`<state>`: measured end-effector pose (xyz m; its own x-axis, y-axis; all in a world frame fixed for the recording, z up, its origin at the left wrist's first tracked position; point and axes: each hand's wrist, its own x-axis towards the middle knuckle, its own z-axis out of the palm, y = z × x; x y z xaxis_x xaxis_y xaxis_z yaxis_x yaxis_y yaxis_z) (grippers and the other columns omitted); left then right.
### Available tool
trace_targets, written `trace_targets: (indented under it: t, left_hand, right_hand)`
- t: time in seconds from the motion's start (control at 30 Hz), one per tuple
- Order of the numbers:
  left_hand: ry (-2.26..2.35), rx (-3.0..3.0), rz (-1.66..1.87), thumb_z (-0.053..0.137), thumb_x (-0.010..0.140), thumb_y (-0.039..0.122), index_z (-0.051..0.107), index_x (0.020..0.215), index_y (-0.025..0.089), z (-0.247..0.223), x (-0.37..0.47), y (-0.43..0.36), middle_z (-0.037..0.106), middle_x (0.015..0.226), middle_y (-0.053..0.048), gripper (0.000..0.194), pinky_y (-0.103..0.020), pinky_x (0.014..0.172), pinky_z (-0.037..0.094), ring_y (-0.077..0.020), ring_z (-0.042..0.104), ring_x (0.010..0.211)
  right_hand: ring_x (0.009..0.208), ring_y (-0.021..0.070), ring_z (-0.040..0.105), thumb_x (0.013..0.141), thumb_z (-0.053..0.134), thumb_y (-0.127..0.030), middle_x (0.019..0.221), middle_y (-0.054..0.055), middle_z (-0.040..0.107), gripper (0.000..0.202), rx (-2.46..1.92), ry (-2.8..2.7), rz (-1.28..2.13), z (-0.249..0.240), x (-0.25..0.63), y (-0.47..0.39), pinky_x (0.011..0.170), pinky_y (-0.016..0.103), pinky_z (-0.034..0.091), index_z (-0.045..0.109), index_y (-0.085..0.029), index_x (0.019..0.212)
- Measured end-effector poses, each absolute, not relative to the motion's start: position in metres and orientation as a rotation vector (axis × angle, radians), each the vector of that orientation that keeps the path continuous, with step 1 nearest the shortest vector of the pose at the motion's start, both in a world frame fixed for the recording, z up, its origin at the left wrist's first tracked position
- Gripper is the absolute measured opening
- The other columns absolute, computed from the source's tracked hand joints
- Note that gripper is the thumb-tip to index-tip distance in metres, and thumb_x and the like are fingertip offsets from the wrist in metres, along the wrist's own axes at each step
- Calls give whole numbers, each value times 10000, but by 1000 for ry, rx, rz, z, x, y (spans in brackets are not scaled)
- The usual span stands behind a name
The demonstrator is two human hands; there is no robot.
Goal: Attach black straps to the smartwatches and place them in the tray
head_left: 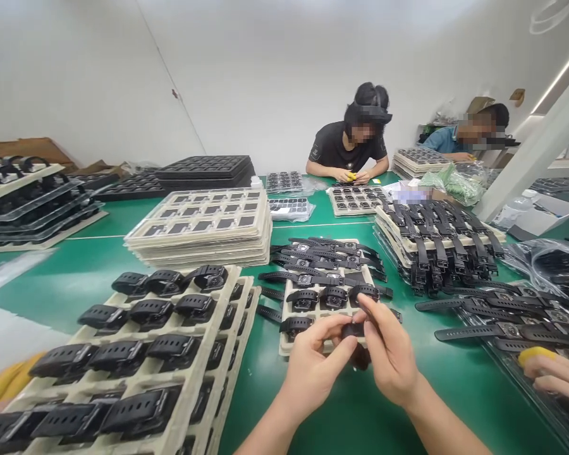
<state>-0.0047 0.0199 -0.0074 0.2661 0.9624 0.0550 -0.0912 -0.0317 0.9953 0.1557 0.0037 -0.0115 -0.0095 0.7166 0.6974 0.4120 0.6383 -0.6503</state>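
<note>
My left hand (pixel 313 363) and my right hand (pixel 389 351) meet low in the middle, both closed on one black strapped watch (pixel 353 332) held between the fingertips. Most of the watch is hidden by my fingers. Just beyond the hands lies a beige pulp tray (pixel 287 328) with buckled black watches in its lower rows and open-strapped ones across its far half.
A stack of beige trays with buckled watches (pixel 137 354) fills the left foreground. Flat stacked trays (pixel 203 227) stand behind it. Strapped watches pile up at right (pixel 436 243). Another person's hand with a yellow fingertip cover (pixel 557 373) rests at far right. Two people sit across the green table (pixel 104 265).
</note>
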Motion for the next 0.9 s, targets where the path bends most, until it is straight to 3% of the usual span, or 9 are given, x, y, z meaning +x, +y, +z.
trace_targets:
  t: [0.07,0.13,0.27,0.37,0.47,0.9]
  left_hand:
    - [938,1315,1061,743,846,315,758,1111,202,-6,-5,18,745,943,-76,288,-231,705,565,-185,656,832]
    - [923,1340,1042,728,857,312,744,1149,212,-3,-5,17,746,965,-77,309,-245,733,566,-196,665,865]
    - [922,1448,1050,720,859,299,769,1082,210,0,-6,15,728,963,-71,246,-269,784,557,-187,655,847]
    - [919,1459,1094,711,870,310,766,1060,205,-2,-6,14,717,959,-68,224,-278,788,546,-180,642,826]
    - [908,1442,1136,705,884,332,758,1069,202,-5,-5,14,702,927,-61,232,-285,793,538,-174,628,806]
    - [857,1444,1173,721,887,420,784,1043,204,-2,-8,16,664,886,-77,275,-320,806,541,-214,625,852]
  right_hand:
    - [880,198,615,1072,392,-185,1007,50,630,520,-910,-1665,292,-15,158,5,759,328,537,368,-314,1575]
    - [821,195,591,1085,412,-261,944,40,608,449,-903,-1659,261,-18,160,5,705,317,524,459,-317,1528]
    - [808,181,576,1058,494,-225,922,28,591,295,-936,-1544,278,-17,162,3,701,309,489,652,-291,1297]
    - [814,180,570,1045,491,-198,911,18,598,186,-909,-1476,341,-17,161,1,716,321,458,663,-253,1084]
    - [793,184,546,1057,434,-199,865,13,568,222,-880,-1452,369,-17,158,1,719,337,432,629,-235,956]
    - [761,216,560,1045,448,-232,834,37,581,203,-879,-1601,416,-16,162,3,672,365,441,649,-237,1019]
